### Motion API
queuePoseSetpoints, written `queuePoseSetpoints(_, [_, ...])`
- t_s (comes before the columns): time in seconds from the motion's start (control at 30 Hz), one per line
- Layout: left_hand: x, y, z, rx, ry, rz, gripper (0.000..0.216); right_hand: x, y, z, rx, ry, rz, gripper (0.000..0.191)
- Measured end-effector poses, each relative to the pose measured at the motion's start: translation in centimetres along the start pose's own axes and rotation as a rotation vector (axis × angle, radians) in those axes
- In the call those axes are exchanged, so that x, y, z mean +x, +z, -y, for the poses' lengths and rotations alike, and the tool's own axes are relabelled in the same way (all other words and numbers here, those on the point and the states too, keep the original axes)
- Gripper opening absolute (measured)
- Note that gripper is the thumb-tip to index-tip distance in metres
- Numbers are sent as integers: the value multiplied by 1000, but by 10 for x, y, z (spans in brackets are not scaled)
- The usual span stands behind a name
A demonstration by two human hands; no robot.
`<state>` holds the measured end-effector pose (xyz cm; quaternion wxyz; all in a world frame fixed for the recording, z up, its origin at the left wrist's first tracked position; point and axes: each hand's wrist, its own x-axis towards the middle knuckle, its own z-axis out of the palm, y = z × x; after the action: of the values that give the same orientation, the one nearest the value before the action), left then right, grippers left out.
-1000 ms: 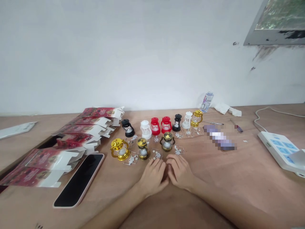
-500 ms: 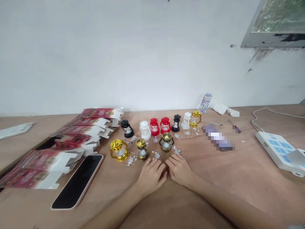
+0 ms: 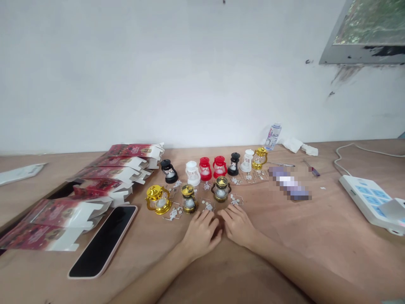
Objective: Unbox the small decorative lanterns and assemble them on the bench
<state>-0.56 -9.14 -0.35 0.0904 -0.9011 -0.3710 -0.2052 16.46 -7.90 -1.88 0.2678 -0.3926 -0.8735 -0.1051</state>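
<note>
My left hand (image 3: pixel 202 230) rests on the table just in front of the small lanterns. Its fingers are loosely bent, a little apart, and no object shows in them. Close beside it lies my right hand (image 3: pixel 237 224), also relaxed, its fingertips near the left hand's. Beyond them stand a black-and-gold lantern (image 3: pixel 189 199) and a second one with raised handles (image 3: pixel 221 190). A shiny gold lantern (image 3: pixel 158 200) is to their left. Behind is a row with a red lantern (image 3: pixel 205 169), a white lantern (image 3: pixel 193 173) and a black lantern (image 3: pixel 168 171). Small metal parts (image 3: pixel 207 205) lie among them.
Flattened red-and-white boxes (image 3: pixel 104 173) lie at left, with a phone (image 3: pixel 103 242) in front. On the right are a pixelated purple item (image 3: pixel 289 183), a screwdriver (image 3: pixel 314 171) and a white power strip (image 3: pixel 368 198) with its cable. A bottle (image 3: pixel 273 136) stands by the wall.
My right hand has shifted very slightly left, towards my left hand. The lanterns and other things stay where they were.
</note>
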Motion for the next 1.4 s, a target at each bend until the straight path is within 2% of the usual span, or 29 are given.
queuePoseSetpoints(0.23, [0, -1, -1, -3, -11, 62, 10, 0, 0, 0, -6, -8, -15, 15])
queuePoseSetpoints(0.4, [1, -2, -1, -5, -2, 65, 8, 0, 1, 0, -3, 2, 34, 14])
queuePoseSetpoints(0.7, [1, -1, 0, -3, 22, 74, 7, 1, 0, 1, 11, 14, 30, 13])
queuePoseSetpoints(0.83, [0, -3, -1, -22, 45, -38, 6, 2, -1, 2, 59, 51, -10, 22])
queuePoseSetpoints(0.93, [1, -10, 3, 4, 1, -240, 8, 3, -4, 3, 66, 56, -30, 24])
queuePoseSetpoints(1.0, [4, -18, 9, 78, -98, -401, 9, 3, -6, 4, 68, 53, -34, 26])
queuePoseSetpoints(1.07, [7, -26, 19, 158, -265, -515, 14, 3, -8, 4, 74, 53, -42, 29])
queuePoseSetpoints(1.1, [9, -29, 25, 181, -353, -539, 19, 3, -8, 4, 79, 52, -49, 30])
queuePoseSetpoints(1.17, [12, -33, 36, 165, -447, -506, 32, 2, -8, 4, 89, 50, -65, 34])
queuePoseSetpoints(1.23, [14, -33, 45, 102, -446, -444, 40, 2, -8, 3, 100, 41, -75, 36])
queuePoseSetpoints(1.3, [13, -33, 52, 49, -432, -439, 43, 1, -7, 3, 113, 44, -85, 38])
queuePoseSetpoints(1.4, [10, -33, 58, -31, -457, -553, 41, 0, -7, 3, 173, 73, -134, 39])
